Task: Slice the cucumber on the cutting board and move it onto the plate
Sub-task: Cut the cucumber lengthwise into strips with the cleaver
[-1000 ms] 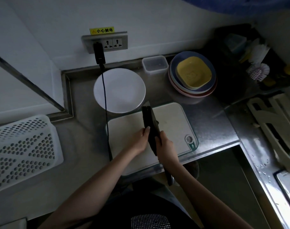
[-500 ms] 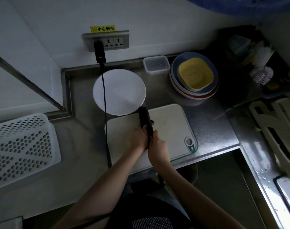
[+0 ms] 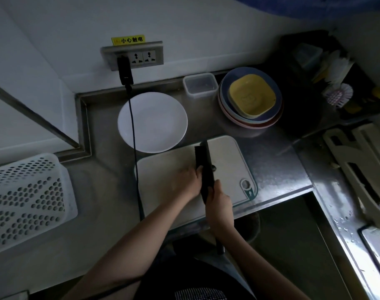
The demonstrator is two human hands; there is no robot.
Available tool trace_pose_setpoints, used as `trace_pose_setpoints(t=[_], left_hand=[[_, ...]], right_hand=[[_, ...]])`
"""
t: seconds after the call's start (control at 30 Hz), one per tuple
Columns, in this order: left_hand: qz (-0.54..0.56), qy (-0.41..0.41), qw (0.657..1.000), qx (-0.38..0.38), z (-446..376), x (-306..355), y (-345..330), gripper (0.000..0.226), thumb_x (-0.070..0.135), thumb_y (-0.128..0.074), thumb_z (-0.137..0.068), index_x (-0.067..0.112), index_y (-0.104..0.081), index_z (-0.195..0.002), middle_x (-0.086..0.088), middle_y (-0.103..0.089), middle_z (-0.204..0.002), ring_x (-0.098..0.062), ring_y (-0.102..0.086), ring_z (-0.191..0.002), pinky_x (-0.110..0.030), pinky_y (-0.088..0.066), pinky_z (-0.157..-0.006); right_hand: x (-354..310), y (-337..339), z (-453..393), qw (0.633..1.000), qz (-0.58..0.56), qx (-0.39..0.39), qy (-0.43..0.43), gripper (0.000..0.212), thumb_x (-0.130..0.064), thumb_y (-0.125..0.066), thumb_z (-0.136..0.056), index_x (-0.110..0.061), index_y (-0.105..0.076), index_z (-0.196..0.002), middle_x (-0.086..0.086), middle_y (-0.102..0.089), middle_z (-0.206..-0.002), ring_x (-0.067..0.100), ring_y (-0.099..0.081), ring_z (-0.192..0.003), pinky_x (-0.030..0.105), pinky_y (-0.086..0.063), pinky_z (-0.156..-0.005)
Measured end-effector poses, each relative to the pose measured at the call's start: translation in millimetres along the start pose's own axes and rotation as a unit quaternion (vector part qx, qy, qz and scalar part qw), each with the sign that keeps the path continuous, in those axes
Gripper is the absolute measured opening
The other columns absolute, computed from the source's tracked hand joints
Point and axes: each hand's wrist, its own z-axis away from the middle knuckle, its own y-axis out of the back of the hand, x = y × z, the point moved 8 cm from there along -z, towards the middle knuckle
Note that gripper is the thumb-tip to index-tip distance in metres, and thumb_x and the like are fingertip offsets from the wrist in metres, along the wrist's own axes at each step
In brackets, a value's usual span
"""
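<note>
Hands met at the middle of the cutting board (image 3: pixel 174 169): the right hand (image 3: pixel 218 199) gripped the knife (image 3: pixel 204 167), blade pointing toward the plate (image 3: pixel 152 122), while the left hand (image 3: pixel 188 178) curled beside the blade, likely steadying the cucumber, which was hidden except perhaps a dark bit past the blade. Compared with a second before, the knife looked less tilted and nearer the plate

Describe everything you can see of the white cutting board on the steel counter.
The white rectangular plastic cutting board has rounded corners, a thin dark border line and a hanging hole with a teal patch at its near right corner. It lies flat on the steel counter, just in front of the round white plate. The left hand rests on it beside the dark knife.
</note>
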Motion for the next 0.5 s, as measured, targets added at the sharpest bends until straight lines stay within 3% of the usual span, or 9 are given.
trace_pose_setpoints(t=[0.23,0.5], left_hand=[[-0.015,0.043,0.998,0.052,0,2,-3,0.041,0.036,-0.023,-0.103,0.012,-0.052,-0.119,-0.017,-0.058,-0.122,-0.032,-0.044,-0.118,-0.038,-0.028,-0.095],[-0.020,0.052,0.997,0.045,2,-2,-8,0.042,0.038,-0.019,-0.103,0.015,-0.047,-0.124,-0.016,-0.050,-0.129,-0.032,-0.038,-0.121,-0.039,-0.026,-0.097]], right_hand=[[-7,-4,-2,1.000,-0.003,0.000,-0.013,0.006,-0.012,-0.035,-0.097,-0.019,-0.035,-0.098,0.013,-0.062,-0.081,0.035,-0.060,-0.075,0.046,-0.049,-0.063],[7,-3,22,0.997,0.058,-0.029,-0.036,0.012,-0.009,-0.033,-0.096,-0.020,-0.032,-0.098,0.011,-0.061,-0.086,0.031,-0.061,-0.079,0.042,-0.051,-0.062]])
